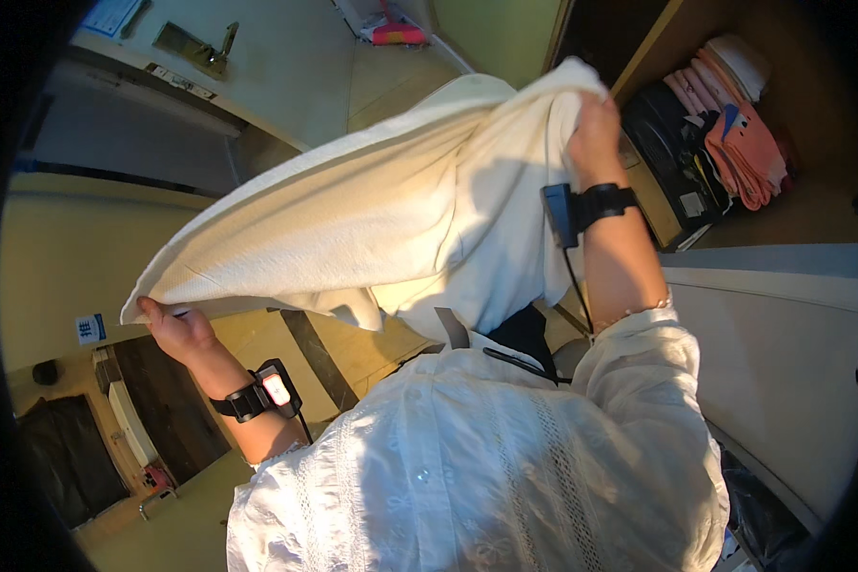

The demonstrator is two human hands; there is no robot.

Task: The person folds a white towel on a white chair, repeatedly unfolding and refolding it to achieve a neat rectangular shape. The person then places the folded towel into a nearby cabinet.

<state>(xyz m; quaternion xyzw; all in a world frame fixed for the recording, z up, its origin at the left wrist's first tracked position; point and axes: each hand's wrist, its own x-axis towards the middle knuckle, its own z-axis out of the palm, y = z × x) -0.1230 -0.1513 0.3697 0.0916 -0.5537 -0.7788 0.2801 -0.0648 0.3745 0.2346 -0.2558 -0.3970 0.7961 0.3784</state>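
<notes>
A large white cloth, towel-like in texture, (372, 214) is stretched in the air in front of me, with folds running across it. My left hand (179, 330) pinches its corner at the lower left. Higher up at the right, my right hand (595, 136) grips the bunched edge of the cloth. Both of my wrists wear black straps with small devices and cables. The lower part of the cloth hangs close to my white shirt, and what lies behind it is hidden.
An open cabinet at the right holds folded pink towels (747, 154) and a black case (661, 136). A door with a metal handle (204, 50) stands at the upper left. A pink item (398, 34) lies on the tiled floor (393, 79). A white surface (765, 343) is at my right.
</notes>
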